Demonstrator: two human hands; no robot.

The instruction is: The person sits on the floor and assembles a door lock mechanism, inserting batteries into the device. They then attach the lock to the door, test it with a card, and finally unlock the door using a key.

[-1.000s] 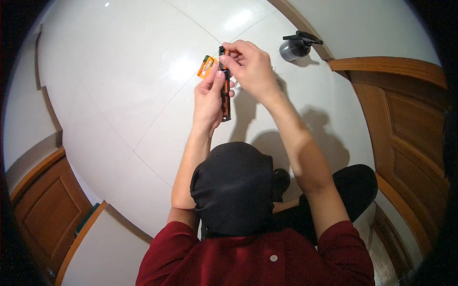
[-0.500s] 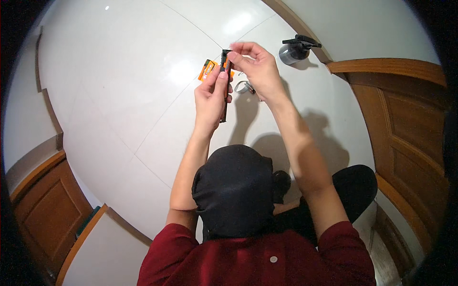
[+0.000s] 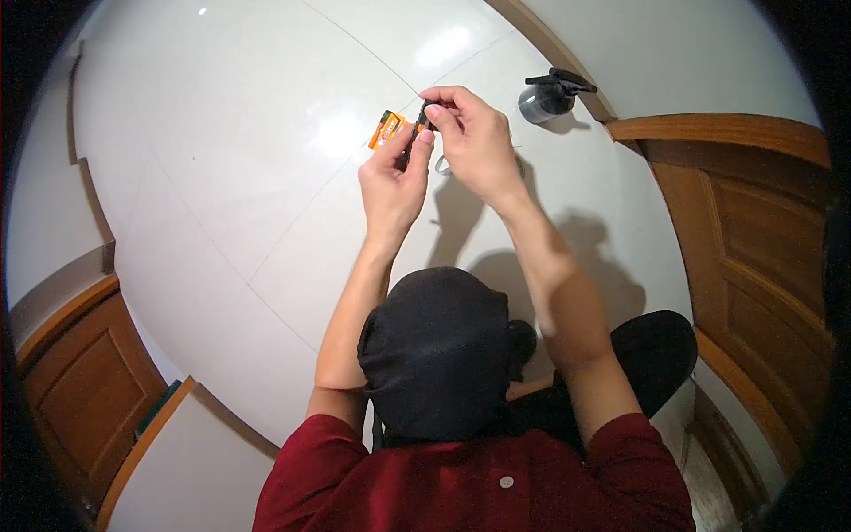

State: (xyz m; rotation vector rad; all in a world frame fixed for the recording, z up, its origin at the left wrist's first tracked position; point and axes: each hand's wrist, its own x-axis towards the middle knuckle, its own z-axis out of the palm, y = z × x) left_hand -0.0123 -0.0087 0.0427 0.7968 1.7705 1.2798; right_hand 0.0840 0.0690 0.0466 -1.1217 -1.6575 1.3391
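Note:
Both my hands are raised over the white tiled floor (image 3: 222, 160). My left hand (image 3: 393, 184) is wrapped around a slim dark stick-like object (image 3: 423, 118), most of which is hidden behind its fingers. My right hand (image 3: 476, 137) pinches the object's top end with thumb and fingertips. A small orange packet (image 3: 386, 129) shows just left of the fingertips; whether it lies on the floor or touches a finger I cannot tell. A small pale thing (image 3: 441, 166) peeks out under my right hand.
A dark spray bottle (image 3: 547, 96) stands on the floor near the skirting at the upper right. Wooden door panels (image 3: 753, 230) run down the right side, and a wooden cabinet (image 3: 80, 390) sits at the lower left. A black-covered head (image 3: 439, 355) fills the lower middle.
The hands have closed together around the dark object, so less of its length shows below my left hand. My right fingers have shifted onto its top end.

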